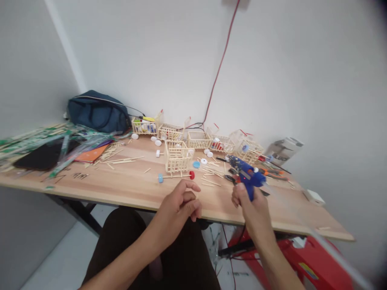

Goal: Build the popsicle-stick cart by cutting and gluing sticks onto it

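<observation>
In my right hand (252, 203) is a blue hot glue gun (248, 177), its handle gripped and its nozzle pointing to the back left. A long clear glue stick (305, 221) trails from its rear. My left hand (183, 201) hovers by the table's front edge with loosely bent fingers apart; I see nothing in it. Just beyond it stands a small cart frame of wooden sticks (177, 159). An axle stick (177, 176) with a light blue bottle cap (160, 178) and a red bottle cap (192, 175) lies at the cart's near side.
Several stick carts, one of them (198, 140), line the wall. Loose sticks (211, 173), a blue cap (196, 164) and orange-handled pliers (275, 174) lie mid-table and right. At left are a dark blue bag (98, 112) and a black tablet-like slab (42, 155). A white box (314, 197) sits right.
</observation>
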Available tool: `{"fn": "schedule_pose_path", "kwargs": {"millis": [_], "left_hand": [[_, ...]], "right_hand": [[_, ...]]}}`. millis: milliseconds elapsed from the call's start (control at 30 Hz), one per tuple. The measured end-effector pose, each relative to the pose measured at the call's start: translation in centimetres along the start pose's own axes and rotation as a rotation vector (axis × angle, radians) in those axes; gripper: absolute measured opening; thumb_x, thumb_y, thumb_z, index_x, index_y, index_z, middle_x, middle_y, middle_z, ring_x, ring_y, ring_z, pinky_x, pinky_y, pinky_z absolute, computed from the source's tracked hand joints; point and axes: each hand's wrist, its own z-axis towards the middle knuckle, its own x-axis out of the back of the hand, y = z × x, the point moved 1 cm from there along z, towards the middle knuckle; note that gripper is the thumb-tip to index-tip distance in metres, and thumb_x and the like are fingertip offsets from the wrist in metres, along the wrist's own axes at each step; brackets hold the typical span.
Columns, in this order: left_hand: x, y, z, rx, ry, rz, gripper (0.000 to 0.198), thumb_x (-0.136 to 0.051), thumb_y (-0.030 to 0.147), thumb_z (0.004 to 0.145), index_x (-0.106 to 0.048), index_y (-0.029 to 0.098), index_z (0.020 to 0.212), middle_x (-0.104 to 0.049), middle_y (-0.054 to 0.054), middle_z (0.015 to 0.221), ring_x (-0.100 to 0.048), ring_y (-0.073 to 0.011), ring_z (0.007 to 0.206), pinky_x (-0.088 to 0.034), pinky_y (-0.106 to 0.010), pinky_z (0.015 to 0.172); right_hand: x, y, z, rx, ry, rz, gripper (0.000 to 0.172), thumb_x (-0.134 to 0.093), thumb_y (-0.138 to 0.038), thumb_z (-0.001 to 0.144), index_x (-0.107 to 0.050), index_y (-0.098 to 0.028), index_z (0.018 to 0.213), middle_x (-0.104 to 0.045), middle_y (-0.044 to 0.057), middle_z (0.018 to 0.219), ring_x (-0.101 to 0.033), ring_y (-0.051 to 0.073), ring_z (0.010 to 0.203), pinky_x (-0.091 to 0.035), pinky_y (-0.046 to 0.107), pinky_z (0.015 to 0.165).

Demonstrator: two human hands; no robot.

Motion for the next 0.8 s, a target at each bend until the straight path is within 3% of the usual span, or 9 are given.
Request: {"fn": "schedule_pose_path", "kwargs": {"millis": [67,200,233,300,400,600,800], "left_hand": [[2.5,1.0,-0.1,-0.036,0.063,0.051,0.012,-0.055,0.031,0.092,-0.052,0.020,0.088,-0.065,0.000,0.070,-0.055,-0.0121,0.063,-0.042,-0.024,0.063],[7.8,3.3,0.6,-0.239,0.391,0.184,0.014,-0.067,0.029,0.084,-0.062,0.018,0.079,-0.071,-0.005,0.094,-0.061,-0.0151,0.083,-0.046,-0.025,0.070],[8.9,3.7,1.0,-0.312,0.491,0.189,0.013,-0.070,0.028,0.081,-0.063,0.018,0.078,-0.069,-0.005,0.094,-0.062,-0.0155,0.086,-0.046,-0.025,0.072],[10.6,4.2,2.2,-0.380,0.627,0.135,0.013,-0.075,0.027,0.076,-0.066,0.018,0.078,-0.066,-0.001,0.081,-0.058,-0.0123,0.074,-0.044,-0.023,0.065],[12.0,4.2,4.6,-0.417,0.593,-0.064,0.017,-0.078,0.027,0.073,-0.065,0.017,0.079,-0.060,0.003,0.068,-0.051,-0.0073,0.056,-0.041,-0.021,0.055],[14.0,2.5,9.3,-0.430,0.467,-0.195,0.032,-0.083,0.036,0.070,-0.062,0.015,0.081,-0.070,-0.001,0.076,-0.062,-0.0084,0.059,-0.047,-0.019,0.054],[15.3,0.6,10.5,-0.389,0.463,-0.247,0.029,-0.083,0.032,0.069,-0.066,0.013,0.082,-0.073,-0.004,0.078,-0.065,-0.0089,0.061,-0.053,-0.021,0.061]], "right_hand": [[-0.1,-1.5,0.0,-0.081,-0.055,0.151,0.039,-0.054,-0.058,0.092,-0.060,-0.020,0.094,-0.051,-0.002,0.067,-0.046,0.012,0.054,-0.038,0.024,0.047],[-0.9,-4.5,0.2,-0.096,-0.148,0.159,0.048,-0.051,-0.062,0.092,-0.065,-0.017,0.105,-0.063,0.006,0.082,-0.052,0.014,0.059,-0.040,0.025,0.048],[-1.2,-5.1,0.3,-0.080,-0.175,0.146,0.049,-0.050,-0.062,0.093,-0.065,-0.017,0.105,-0.064,0.008,0.084,-0.052,0.014,0.058,-0.039,0.025,0.048],[-2.2,-6.0,0.7,-0.048,-0.247,0.128,0.049,-0.049,-0.061,0.094,-0.066,-0.017,0.105,-0.065,0.008,0.084,-0.048,0.012,0.055,-0.037,0.025,0.046],[-3.9,-6.7,1.5,-0.031,-0.354,0.100,0.050,-0.048,-0.062,0.094,-0.065,-0.016,0.107,-0.064,0.005,0.076,-0.043,0.011,0.049,-0.033,0.025,0.044],[-6.5,-6.7,2.5,-0.025,-0.394,-0.020,0.049,-0.049,-0.062,0.093,-0.066,-0.016,0.096,-0.067,0.006,0.076,-0.043,0.010,0.046,-0.030,0.024,0.042],[-7.1,-6.7,2.7,0.057,-0.361,-0.191,0.049,-0.048,-0.060,0.094,-0.059,-0.019,0.070,-0.058,0.002,0.062,-0.052,0.013,0.057,-0.038,0.025,0.053]]}}
